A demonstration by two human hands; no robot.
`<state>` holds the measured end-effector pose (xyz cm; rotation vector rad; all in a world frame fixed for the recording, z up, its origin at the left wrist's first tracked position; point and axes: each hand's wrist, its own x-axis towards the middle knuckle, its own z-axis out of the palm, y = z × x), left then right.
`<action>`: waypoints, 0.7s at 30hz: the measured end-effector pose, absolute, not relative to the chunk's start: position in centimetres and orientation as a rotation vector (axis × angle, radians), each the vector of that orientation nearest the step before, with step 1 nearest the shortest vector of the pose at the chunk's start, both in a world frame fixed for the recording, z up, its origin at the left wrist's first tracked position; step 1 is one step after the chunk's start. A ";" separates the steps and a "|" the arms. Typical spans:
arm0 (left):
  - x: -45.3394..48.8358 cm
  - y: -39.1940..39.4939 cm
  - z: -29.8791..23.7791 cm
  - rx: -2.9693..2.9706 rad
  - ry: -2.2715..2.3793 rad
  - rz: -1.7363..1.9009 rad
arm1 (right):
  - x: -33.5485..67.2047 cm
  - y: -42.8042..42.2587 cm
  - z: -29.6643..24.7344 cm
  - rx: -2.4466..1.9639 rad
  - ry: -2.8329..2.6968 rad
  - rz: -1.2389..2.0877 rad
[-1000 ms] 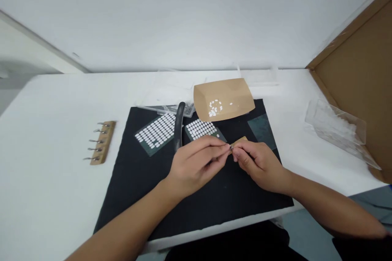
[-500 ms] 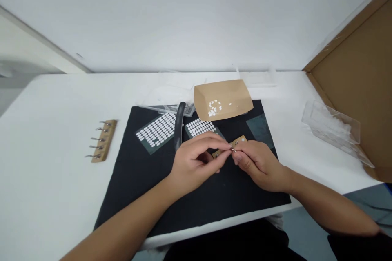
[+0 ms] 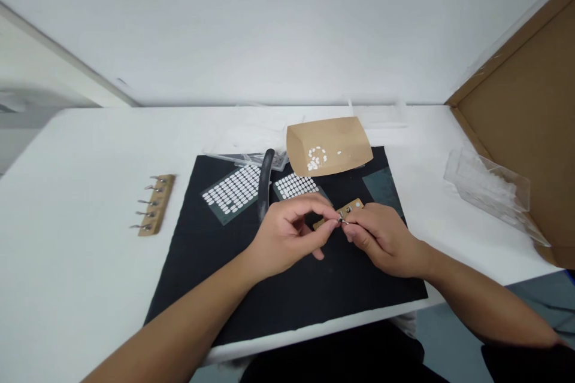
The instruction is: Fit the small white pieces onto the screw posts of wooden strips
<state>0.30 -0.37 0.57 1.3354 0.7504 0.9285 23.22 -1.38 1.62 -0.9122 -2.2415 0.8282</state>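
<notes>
Over the black mat [image 3: 197, 263], my left hand [image 3: 287, 233] pinches a small shiny metal piece [image 3: 342, 221] between thumb and forefinger; its other fingers curl below. My right hand [image 3: 384, 242] is closed on the same piece from the right, thumb and forefinger pressed together. Fingers cover most of the piece, so its kind is unclear. Just behind the fingertips lies a small wooden block [image 3: 358, 204] with metal fittings and a pale round dot, partly hidden by both hands. A black curved handle [image 3: 265, 182] stands behind my left hand.
Two sheets of white oval stickers [image 3: 231, 194] lie at the mat's back. A brown paper tray [image 3: 348, 143] holds loose white ovals. To the left is a wooden rack [image 3: 162, 203] with several metal pieces. Clear plastic boxes [image 3: 489, 182] and a cardboard box [image 3: 525, 114] stand right.
My left fingertips have shifted slightly at the metal piece, and more of the wooden block shows behind them. My right hand keeps its grip. The whole view has moved a little.
</notes>
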 end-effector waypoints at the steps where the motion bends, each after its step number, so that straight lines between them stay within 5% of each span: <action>1: 0.3 -0.4 0.6 1.335 0.765 0.925 | 23.2 -1.4 1.6 -0.915 -2.235 0.848; 11: 0.4 -0.2 1.3 1.226 0.838 0.782 | 23.2 -1.4 1.3 -0.959 -2.362 0.690; 21: 0.3 0.0 1.3 1.166 0.850 0.725 | 23.3 -1.3 1.3 -0.912 -2.283 0.866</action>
